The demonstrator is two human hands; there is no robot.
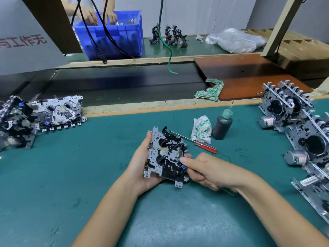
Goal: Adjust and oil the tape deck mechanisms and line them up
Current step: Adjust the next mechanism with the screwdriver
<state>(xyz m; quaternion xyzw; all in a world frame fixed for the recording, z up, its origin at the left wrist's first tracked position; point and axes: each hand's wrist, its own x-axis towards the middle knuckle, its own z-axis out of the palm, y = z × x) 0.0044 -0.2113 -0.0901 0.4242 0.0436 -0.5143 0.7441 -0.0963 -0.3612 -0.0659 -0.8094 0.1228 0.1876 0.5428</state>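
Note:
A metal tape deck mechanism [165,155] with black parts is held above the green mat at the centre. My left hand [142,166] grips its left edge from below, thumb along the side. My right hand [208,170] pinches a part on its right edge between thumb and fingers. A dark oil bottle [222,124] with a green needle tip stands behind. A red-handled screwdriver [195,142] lies beside it. Other mechanisms [58,111] lie at the left, and several more [299,125] stand in a row at the right.
A crumpled printed cloth [202,130] sits by the bottle, another [211,90] on a brown board [249,75]. A black conveyor belt [115,82] runs across. Beyond it another person's hands reach into a blue bin [110,34]. A green cable [167,43] hangs down.

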